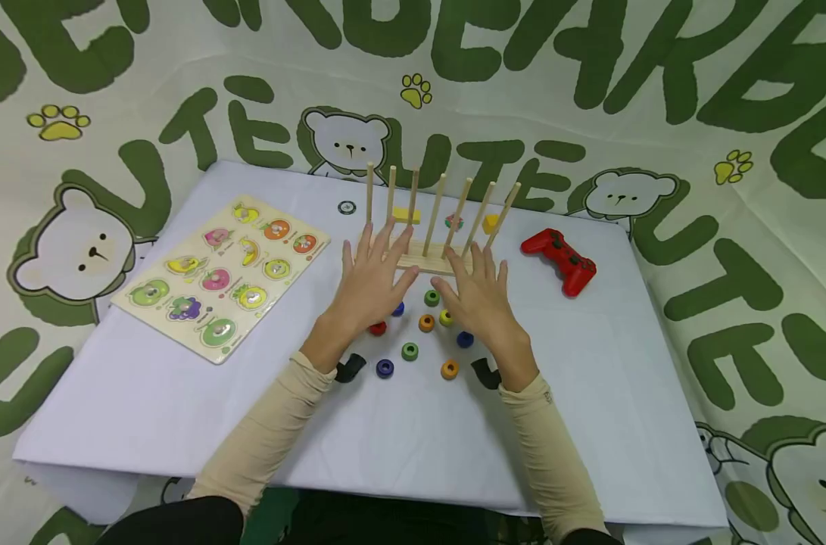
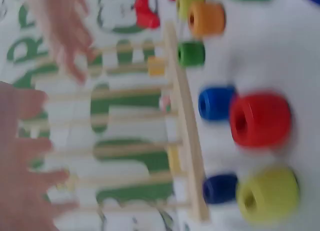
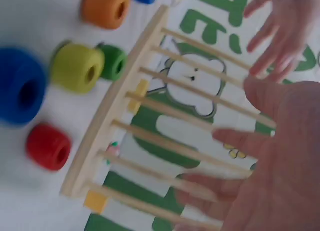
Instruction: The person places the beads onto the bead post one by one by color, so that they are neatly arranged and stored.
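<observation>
Fingers spread, my left hand (image 1: 366, 291) is held palm down over the left side of a wooden peg rack (image 1: 434, 263) with several upright dowels. My right hand (image 1: 484, 303) hovers in the same way at the rack's right side. Neither hand holds anything. In front of the rack lie loose beads with holes, among them a green bead (image 1: 409, 351), an orange bead (image 1: 450, 369) and a blue bead (image 1: 465, 339). The left wrist view shows a red bead (image 2: 261, 119) and a yellow bead (image 2: 268, 195) close up. No bead sits on the dowels.
A fruit puzzle board (image 1: 229, 265) lies at the left of the white table (image 1: 576, 424). At the right is a red game controller (image 1: 560, 260). Behind the rack are a yellow block (image 1: 406, 216), another yellow block (image 1: 490, 223) and a round black-and-white disc (image 1: 347, 207).
</observation>
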`<action>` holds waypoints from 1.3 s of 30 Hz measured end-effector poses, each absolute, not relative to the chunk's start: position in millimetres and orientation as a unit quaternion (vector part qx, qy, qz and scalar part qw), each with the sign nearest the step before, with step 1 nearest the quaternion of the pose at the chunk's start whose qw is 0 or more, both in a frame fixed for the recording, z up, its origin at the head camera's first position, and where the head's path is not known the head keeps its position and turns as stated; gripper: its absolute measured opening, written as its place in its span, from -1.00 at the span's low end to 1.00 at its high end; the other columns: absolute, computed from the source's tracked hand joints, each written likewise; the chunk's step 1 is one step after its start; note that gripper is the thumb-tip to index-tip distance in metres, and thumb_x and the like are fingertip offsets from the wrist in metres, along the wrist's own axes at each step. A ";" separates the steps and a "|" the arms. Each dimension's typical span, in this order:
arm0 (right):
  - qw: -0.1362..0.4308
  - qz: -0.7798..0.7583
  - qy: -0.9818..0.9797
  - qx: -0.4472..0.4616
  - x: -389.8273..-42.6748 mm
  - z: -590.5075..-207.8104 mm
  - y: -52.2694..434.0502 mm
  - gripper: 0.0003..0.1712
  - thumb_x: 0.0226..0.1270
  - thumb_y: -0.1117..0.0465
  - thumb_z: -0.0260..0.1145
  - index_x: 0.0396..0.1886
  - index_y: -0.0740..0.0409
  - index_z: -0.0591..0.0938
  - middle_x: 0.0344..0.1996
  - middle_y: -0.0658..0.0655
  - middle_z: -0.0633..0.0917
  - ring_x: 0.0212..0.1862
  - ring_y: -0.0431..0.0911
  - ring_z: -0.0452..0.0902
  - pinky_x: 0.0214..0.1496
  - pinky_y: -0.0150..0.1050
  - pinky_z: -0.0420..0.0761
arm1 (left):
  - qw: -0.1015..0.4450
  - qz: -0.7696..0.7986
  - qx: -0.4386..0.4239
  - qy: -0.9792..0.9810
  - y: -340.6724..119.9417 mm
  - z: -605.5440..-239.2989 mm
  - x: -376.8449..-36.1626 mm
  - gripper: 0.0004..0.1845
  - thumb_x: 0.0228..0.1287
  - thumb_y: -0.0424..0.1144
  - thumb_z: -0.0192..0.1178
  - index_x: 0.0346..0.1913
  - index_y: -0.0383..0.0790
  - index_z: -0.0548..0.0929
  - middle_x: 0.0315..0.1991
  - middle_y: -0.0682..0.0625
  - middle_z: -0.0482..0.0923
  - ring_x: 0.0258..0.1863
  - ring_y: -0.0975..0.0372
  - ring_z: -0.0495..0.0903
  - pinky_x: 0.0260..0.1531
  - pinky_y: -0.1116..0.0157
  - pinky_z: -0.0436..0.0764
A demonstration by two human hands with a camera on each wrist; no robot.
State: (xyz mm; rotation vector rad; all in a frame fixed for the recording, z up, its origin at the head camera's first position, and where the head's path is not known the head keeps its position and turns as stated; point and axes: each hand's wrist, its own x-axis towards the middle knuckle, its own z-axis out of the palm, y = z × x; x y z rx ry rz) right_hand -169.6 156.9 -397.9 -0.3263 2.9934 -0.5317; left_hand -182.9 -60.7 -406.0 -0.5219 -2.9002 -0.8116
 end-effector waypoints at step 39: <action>-0.135 -0.203 0.937 -0.251 -271.4 -289.6 52.3 -0.58 0.57 0.17 0.38 0.33 0.16 0.68 0.15 0.14 0.70 -0.19 0.00 0.66 -0.22 -0.21 0.70 | -0.082 -0.443 -0.136 -0.882 -152.4 -496.7 -287.8 -0.12 0.39 -0.30 0.44 0.68 -0.24 0.25 0.44 -0.41 0.46 0.51 -0.21 0.38 0.61 -0.16 0.24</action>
